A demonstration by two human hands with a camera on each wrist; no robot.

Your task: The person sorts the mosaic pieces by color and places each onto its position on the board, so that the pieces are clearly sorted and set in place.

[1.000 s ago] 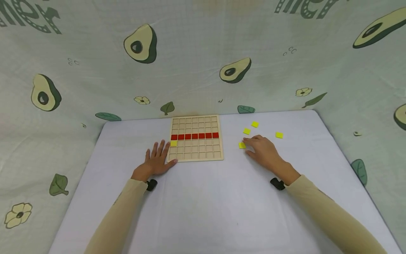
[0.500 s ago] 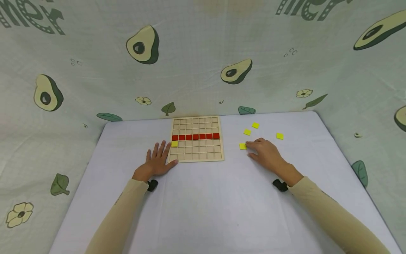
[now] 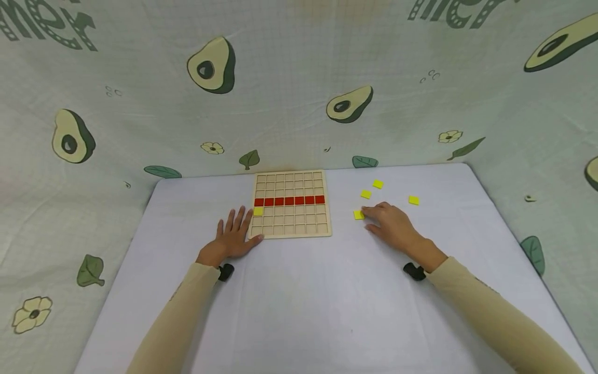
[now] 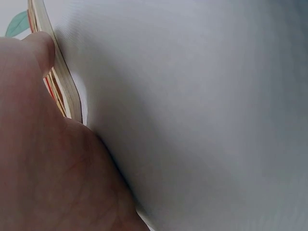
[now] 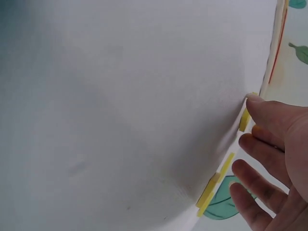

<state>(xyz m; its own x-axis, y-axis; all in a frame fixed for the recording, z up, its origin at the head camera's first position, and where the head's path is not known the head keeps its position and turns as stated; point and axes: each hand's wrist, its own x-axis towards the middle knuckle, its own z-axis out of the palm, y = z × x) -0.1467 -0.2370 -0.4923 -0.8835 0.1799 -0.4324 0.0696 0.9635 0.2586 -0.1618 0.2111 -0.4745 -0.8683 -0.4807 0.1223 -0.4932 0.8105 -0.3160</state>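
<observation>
In the head view, my left hand (image 3: 230,241) lies flat with spread fingers at the left edge of a wooden grid board (image 3: 290,228). Its thumb touches the board's front left corner; in the left wrist view the hand (image 4: 62,168) partly covers the board (image 4: 67,91). A row of red tiles (image 3: 289,201) crosses the board, with one yellow tile (image 3: 258,211) below its left end. My right hand (image 3: 390,226) touches a loose yellow tile (image 3: 357,215) with a fingertip, thumb held apart. The right wrist view shows this hand (image 5: 284,144) with loosely bent fingers.
Behind the right hand lie more loose yellow tiles: one (image 3: 366,194) close by, one (image 3: 378,184) farther back, one (image 3: 413,200) to the right. A white cloth (image 3: 299,301) covers the table. A patterned curtain (image 3: 280,119) hangs behind the board.
My right index fingertip has come down from the tile's far edge onto its right side. The left hand stays in place; the whole head view has shifted slightly.
</observation>
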